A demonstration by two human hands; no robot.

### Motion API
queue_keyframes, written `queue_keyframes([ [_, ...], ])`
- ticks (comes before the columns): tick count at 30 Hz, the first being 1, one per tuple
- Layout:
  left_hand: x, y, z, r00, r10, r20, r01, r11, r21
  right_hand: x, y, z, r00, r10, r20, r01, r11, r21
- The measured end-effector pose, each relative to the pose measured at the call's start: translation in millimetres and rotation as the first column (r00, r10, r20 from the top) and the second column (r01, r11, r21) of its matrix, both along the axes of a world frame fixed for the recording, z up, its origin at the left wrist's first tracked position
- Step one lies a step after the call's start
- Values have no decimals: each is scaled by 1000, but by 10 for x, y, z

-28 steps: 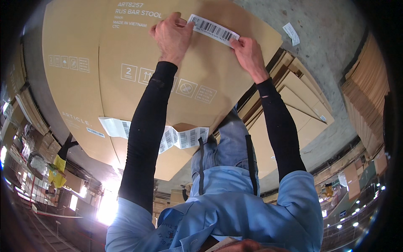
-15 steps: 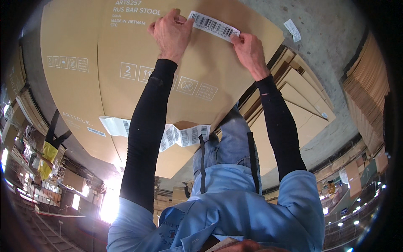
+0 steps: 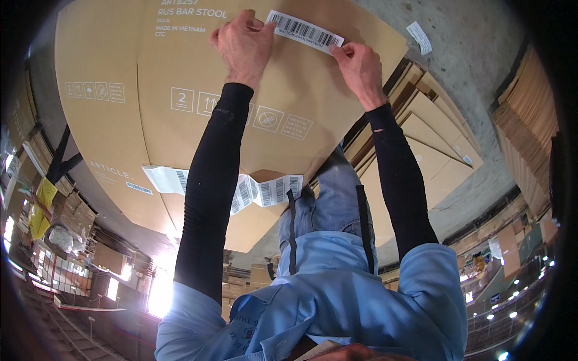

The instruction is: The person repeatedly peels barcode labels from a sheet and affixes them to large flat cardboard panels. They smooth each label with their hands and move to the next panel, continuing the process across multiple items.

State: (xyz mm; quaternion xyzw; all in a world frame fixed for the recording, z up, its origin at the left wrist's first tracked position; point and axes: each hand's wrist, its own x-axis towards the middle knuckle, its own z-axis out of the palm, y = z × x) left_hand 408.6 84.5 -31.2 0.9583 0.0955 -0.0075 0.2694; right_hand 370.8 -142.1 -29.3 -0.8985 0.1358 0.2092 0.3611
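Note:
Between my two hands a white barcode label (image 3: pixel 306 32) lies along the far part of a large brown cardboard box (image 3: pixel 198 135). The left end of the label is pinched under the thumb and fingers of my left hand (image 3: pixel 244 48). My right hand (image 3: pixel 359 71) has its thumb and fingertips closed on the opposite end. Whether the label is fully against the cardboard, I cannot tell. Nearer to me, a folded strip of barcode labels (image 3: pixel 265 191) rests on the box, partly covered by my left forearm.
Flattened cardboard sheets (image 3: pixel 430 141) lean in a pile to the right of the box. Farther right stands a tall stack of cardboard (image 3: pixel 530 120). A loose white label (image 3: pixel 419 38) lies on the grey floor (image 3: pixel 463 36). A person in yellow (image 3: pixel 42 207) is at the far left.
Both hands keep hold of the label, with my right hand shifted very slightly away from me. The person in yellow has moved toward the left edge of the view.

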Motion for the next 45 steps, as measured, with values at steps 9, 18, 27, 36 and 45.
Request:
queue_keyframes([
  [9, -82, -44, -35, 999, -11, 46, 13, 999, -39, -58, -143, 37, 1000, 11, -5, -11, 1000, -18],
  [18, -263, -115, -58, 888, -305, 345, 300, 952, 69, -109, -269, 58, 998, -29, -48, 29, 1000, -11],
  [27, -496, -476, -113, 783, -617, -83, 610, 735, 296, -165, -487, 34, 995, -77, -55, 85, 984, 157],
  [36, -869, -1431, -124, 726, -668, -165, 683, 670, 291, -547, -697, -103, 807, -587, -74, 470, 561, 682],
  [45, -754, -1083, -75, 766, -642, -35, 627, 733, 263, -483, -1383, -308, 701, -498, -511, 548, -83, 832],
])
